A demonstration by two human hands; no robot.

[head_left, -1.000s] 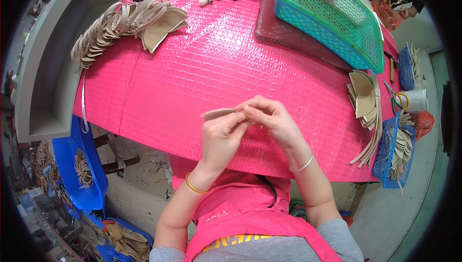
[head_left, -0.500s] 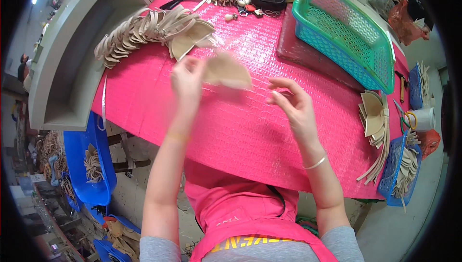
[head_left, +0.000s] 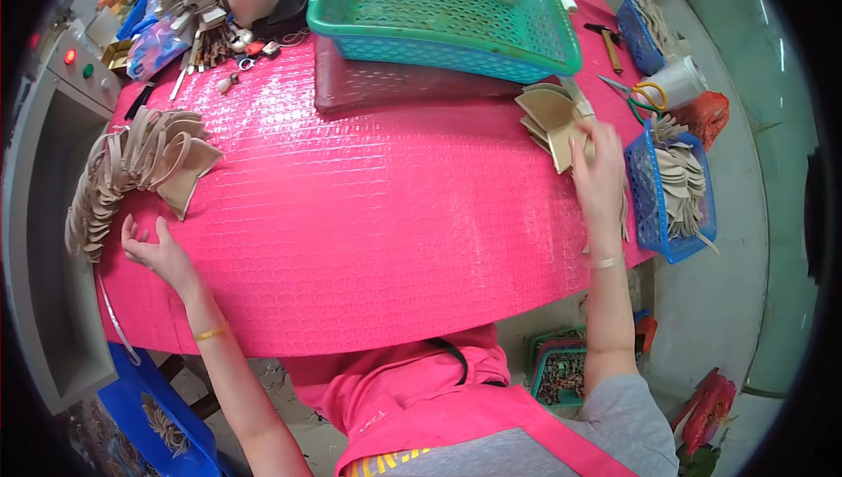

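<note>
On the right side of the pink-covered table, my right hand has its fingers curled over the edge of a beige folded piece. This piece, stiff and leather-like, tops a small stack with thin straps trailing toward the near edge. The fingertips partly hide the contact. Over at the left, my left hand holds nothing; its fingers are spread, palm turned up. Just beyond it curves a long overlapping row of similar beige strapped pieces, the last one lying with its pointed flap toward the middle.
A green plastic basket rests on a dark red block at the back. Scissors, a hammer and a blue basket of beige strips line the right edge. A grey machine housing borders the left.
The beige piece my left hand was carrying has left it, and that hand has opened near the row. My right hand has gone from open over the table to the right-hand stack. The view has turned right.
</note>
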